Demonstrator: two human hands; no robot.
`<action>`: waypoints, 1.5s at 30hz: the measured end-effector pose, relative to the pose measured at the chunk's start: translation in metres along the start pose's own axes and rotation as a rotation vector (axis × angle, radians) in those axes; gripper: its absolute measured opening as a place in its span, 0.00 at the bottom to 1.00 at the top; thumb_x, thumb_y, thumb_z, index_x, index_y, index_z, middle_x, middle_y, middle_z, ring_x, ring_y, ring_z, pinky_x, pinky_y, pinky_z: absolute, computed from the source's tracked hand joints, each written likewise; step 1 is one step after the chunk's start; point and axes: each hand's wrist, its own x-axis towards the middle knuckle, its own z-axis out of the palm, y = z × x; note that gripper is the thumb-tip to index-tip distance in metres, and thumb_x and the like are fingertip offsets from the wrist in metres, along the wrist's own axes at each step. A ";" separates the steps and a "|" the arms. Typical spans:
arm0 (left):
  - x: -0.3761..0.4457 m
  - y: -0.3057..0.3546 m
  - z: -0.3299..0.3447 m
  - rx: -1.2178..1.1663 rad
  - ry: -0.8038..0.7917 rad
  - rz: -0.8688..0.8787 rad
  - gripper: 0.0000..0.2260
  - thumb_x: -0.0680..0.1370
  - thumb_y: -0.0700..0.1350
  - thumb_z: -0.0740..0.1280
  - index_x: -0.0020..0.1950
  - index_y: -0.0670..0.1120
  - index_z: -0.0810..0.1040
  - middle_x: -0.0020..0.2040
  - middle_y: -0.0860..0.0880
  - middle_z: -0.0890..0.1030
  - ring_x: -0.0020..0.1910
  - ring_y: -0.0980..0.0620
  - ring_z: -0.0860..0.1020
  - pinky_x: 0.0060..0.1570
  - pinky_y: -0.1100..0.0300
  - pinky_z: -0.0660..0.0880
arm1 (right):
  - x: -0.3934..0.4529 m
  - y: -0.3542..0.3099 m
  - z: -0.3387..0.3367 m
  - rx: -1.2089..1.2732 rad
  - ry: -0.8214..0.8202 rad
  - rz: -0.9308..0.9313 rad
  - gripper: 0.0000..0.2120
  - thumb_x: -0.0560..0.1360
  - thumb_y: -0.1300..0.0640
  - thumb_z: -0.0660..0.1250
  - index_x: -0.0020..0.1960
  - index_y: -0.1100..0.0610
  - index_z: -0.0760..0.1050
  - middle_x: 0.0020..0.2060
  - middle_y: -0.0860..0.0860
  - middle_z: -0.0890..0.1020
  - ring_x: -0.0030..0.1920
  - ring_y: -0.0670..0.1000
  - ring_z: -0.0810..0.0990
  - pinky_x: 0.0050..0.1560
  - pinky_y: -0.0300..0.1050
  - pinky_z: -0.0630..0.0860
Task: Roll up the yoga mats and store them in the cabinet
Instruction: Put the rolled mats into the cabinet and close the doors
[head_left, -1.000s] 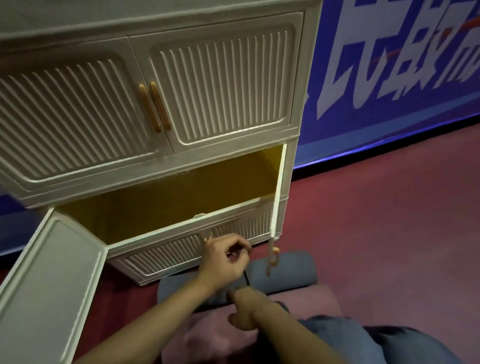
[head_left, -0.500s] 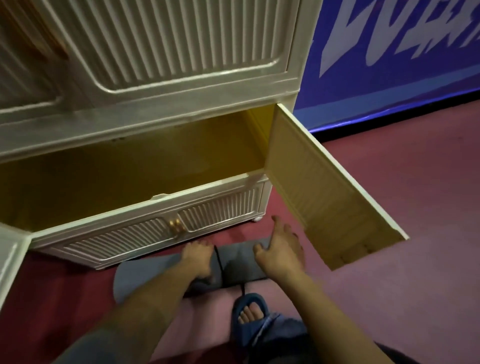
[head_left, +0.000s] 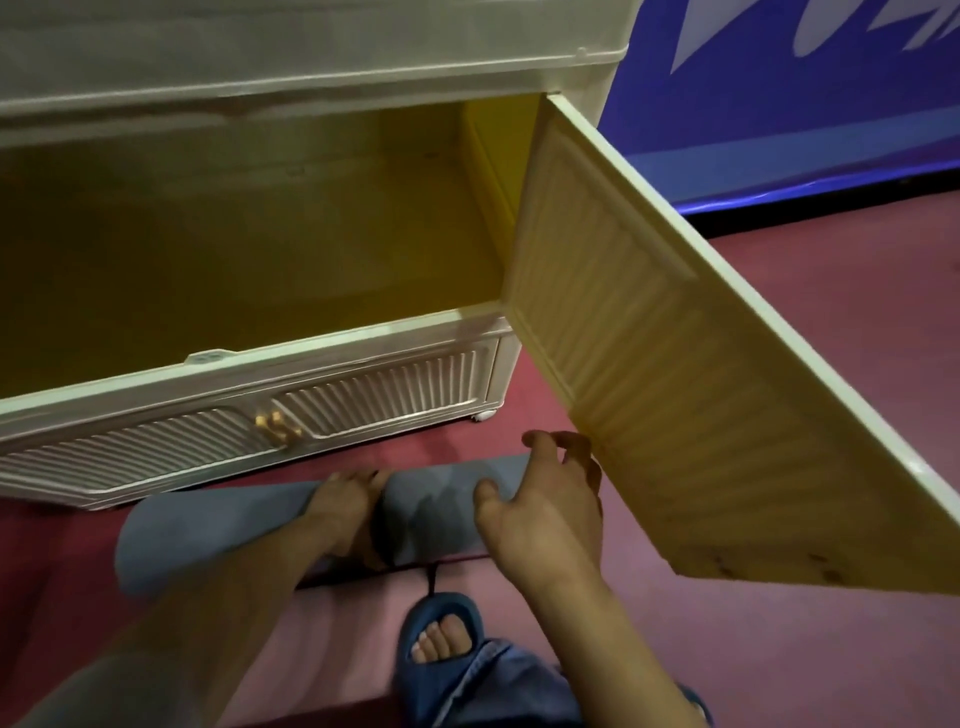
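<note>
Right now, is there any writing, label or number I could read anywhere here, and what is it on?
Nothing can be read.
blue banner: pale parts of large characters, cut off by the frame's edge, unreadable.
cabinet, its open door, rolled grey mat: no lettering shows.

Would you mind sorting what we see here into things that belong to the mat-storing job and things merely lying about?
Job:
rolled grey mat
pink mat
open compartment
open door
left hand
right hand

Merely about:
lower doors
blue banner
slipper
</note>
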 end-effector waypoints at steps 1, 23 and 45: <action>-0.004 0.000 -0.002 -0.013 0.041 0.003 0.59 0.49 0.76 0.73 0.76 0.55 0.64 0.69 0.52 0.76 0.64 0.48 0.77 0.66 0.56 0.71 | 0.002 -0.001 0.000 0.001 0.003 0.007 0.30 0.76 0.44 0.68 0.75 0.50 0.65 0.74 0.51 0.61 0.75 0.54 0.60 0.70 0.54 0.70; -0.247 -0.020 -0.182 -0.211 0.414 -0.180 0.63 0.49 0.77 0.77 0.81 0.58 0.64 0.68 0.53 0.81 0.65 0.48 0.79 0.61 0.55 0.75 | -0.074 -0.068 -0.026 0.659 0.618 -0.208 0.36 0.75 0.35 0.62 0.75 0.58 0.65 0.67 0.56 0.68 0.67 0.58 0.70 0.67 0.65 0.69; -0.172 0.010 -0.355 0.037 0.217 -0.425 0.40 0.61 0.72 0.78 0.62 0.45 0.79 0.51 0.48 0.81 0.46 0.47 0.78 0.43 0.57 0.74 | -0.081 -0.079 0.012 0.479 0.400 -0.358 0.28 0.77 0.39 0.59 0.72 0.52 0.66 0.67 0.50 0.70 0.69 0.54 0.68 0.66 0.62 0.67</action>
